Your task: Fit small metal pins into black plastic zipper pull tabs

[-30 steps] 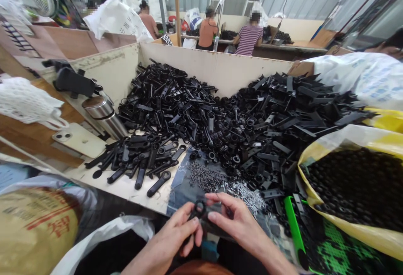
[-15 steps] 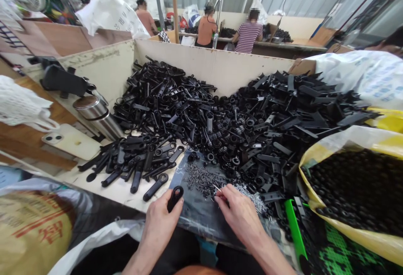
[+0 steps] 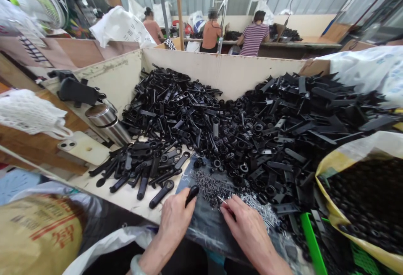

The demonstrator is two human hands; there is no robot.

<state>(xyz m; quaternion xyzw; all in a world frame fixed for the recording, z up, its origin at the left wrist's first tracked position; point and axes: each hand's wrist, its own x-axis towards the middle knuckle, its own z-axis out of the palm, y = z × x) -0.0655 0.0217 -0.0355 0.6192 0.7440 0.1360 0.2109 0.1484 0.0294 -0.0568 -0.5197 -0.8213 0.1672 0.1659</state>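
Observation:
My left hand (image 3: 176,213) is closed round a black plastic part (image 3: 192,194), whose rounded end sticks up past the fingers. Pinched in my right hand (image 3: 242,216) is a thin metal piece (image 3: 222,200), its tip pointing up and left over the screws; the rest of it is hidden by the fingers. Small dark screws (image 3: 208,182) lie in a heap on the dark sheet (image 3: 201,220), just beyond both hands. Silvery screws (image 3: 260,208) spread to the right of my right hand. Several finished-looking black handles (image 3: 161,194) lie left of my left hand.
Large piles of black parts (image 3: 179,103) fill the walled table. At left are a steel flask (image 3: 108,124) and a phone (image 3: 85,148). On the right stand a yellow bag (image 3: 371,199) of black rings and a green basket (image 3: 311,241). People work at a far bench.
The view has shifted, so most things appear farther right and lower. In my left hand the black part has turned, and its ring opening no longer shows. My right hand keeps its pinch.

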